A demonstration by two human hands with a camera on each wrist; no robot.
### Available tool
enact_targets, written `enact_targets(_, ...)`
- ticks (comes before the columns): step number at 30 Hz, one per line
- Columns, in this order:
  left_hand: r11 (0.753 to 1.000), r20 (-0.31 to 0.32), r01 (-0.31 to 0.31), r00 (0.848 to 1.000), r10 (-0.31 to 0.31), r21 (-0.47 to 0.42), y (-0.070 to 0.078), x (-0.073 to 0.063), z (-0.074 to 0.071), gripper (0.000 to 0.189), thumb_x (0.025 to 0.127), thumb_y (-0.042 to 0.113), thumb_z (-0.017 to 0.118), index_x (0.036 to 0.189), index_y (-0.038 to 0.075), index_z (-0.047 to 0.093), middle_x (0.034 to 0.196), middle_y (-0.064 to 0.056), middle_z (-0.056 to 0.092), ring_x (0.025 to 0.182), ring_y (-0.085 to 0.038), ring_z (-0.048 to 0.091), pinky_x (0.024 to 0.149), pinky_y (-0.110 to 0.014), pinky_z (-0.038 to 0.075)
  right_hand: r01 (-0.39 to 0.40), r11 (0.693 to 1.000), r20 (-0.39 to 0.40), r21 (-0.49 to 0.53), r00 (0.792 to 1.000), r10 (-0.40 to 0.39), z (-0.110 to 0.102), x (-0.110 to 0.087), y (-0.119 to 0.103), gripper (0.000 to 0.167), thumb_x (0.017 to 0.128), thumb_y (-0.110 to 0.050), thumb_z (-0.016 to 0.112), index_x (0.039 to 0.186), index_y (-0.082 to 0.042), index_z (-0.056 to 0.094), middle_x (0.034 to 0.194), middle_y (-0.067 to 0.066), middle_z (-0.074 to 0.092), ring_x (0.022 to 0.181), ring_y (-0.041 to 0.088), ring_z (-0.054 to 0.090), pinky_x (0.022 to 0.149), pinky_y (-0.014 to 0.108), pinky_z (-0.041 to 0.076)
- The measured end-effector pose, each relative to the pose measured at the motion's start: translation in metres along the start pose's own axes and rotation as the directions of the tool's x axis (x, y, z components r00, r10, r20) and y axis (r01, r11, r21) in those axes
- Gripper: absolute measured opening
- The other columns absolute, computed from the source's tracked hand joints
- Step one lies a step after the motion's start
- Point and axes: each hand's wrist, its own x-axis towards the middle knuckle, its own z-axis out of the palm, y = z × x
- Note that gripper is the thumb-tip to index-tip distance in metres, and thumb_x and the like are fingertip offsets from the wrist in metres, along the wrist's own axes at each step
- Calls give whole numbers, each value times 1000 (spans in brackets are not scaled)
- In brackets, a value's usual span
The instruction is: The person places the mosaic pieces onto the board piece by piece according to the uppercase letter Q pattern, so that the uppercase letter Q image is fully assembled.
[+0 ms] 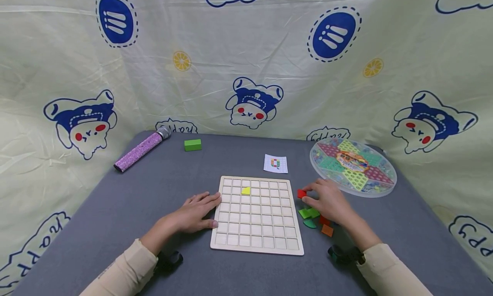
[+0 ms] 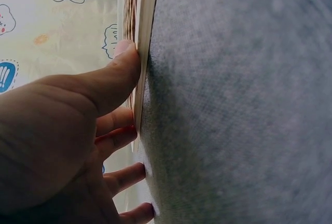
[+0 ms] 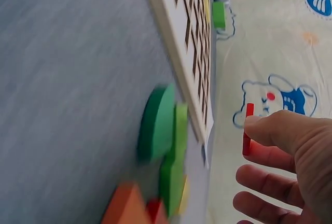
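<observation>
A pale wooden grid board lies on the table, with a yellow piece in its second row from the far edge. My left hand rests along the board's left side, thumb and fingertips touching the rim and fingers extended. Between thumb and forefinger, my right hand pinches a thin red tile, held above the table just right of the board. Beneath that hand is a small group of pieces: light green ones, a dark green rounded one and an orange one. The hand partly hides the group.
Behind the board lies a small white card with a coloured pattern. A round, patterned clear case sits at the far right. Toward the back left are a green block and a purple glittery microphone. A printed cloth hangs behind the table.
</observation>
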Motion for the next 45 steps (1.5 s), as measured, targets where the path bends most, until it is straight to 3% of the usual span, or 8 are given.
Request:
enact_targets(8,1000,-2,0,1000,0,-3,0,0,0,70,92,42,57,149,14,29,158,-4,25,146,-35,16,111,-63,15,41,999,-13,-2,999,-41,9,16,-32,23,81,-23,73,99,-10,72,97,9,64,91,22,51,77,43,46)
enact_targets(22,1000,-19,-25,1000,25,1,0,-2,1,69,92,39,58,148,10,31,156,-8,27,144,-39,19,108,-65,17,99,995,72,-13,993,-98,25,45,-70,23,84,-26,70,102,-14,72,107,7,66,103,25,55,86,44,48)
enact_targets(34,999,-28,-33,999,33,3,0,-1,1,68,92,38,58,148,9,31,156,-8,27,144,-39,20,108,-65,17,171,985,100,-37,981,-166,38,65,-80,20,83,-24,70,100,-13,71,99,3,69,92,21,61,76,39,50)
enact_targets(40,999,-24,-32,999,32,2,0,-1,1,69,92,39,58,148,10,31,156,-8,27,144,-38,20,108,-64,17,156,988,139,-15,979,-152,43,72,-83,19,83,-24,70,98,-13,72,93,1,69,85,17,62,72,35,50)
enact_targets(45,1000,-20,-28,999,28,3,-1,-1,1,69,92,39,58,149,11,30,157,-7,26,144,-38,19,109,-64,17,136,991,173,-20,976,-130,46,76,-85,18,83,-25,70,97,-12,71,86,0,66,74,13,54,68,31,45)
